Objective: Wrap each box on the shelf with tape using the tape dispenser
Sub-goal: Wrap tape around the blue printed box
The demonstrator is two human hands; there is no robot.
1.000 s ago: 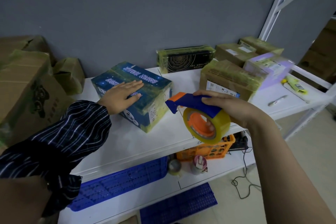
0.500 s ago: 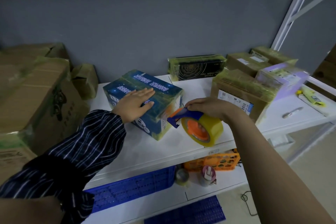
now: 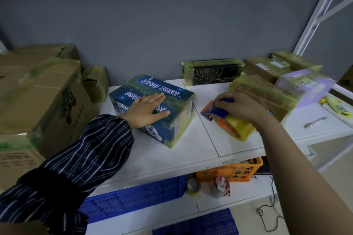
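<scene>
Blue box point(image 3: 162, 105) (taped) under flat left hand point(image 3: 148, 110); right hand point(image 3: 241, 107) grips tape dispenser point(image 3: 227, 120) on shelf point(image 3: 191, 150) beside it.

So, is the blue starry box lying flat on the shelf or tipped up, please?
Lying flat: the blue starry cardboard box sits on the white shelf, the left hand spread flat on top.

I've got a grey wall point(image 3: 152, 25) beyond the left hand point(image 3: 147, 110), a white shelf point(image 3: 206, 139) under it, and pale floor point(image 3: 334, 177) below the right hand point(image 3: 242, 107). The light is dim.
</scene>
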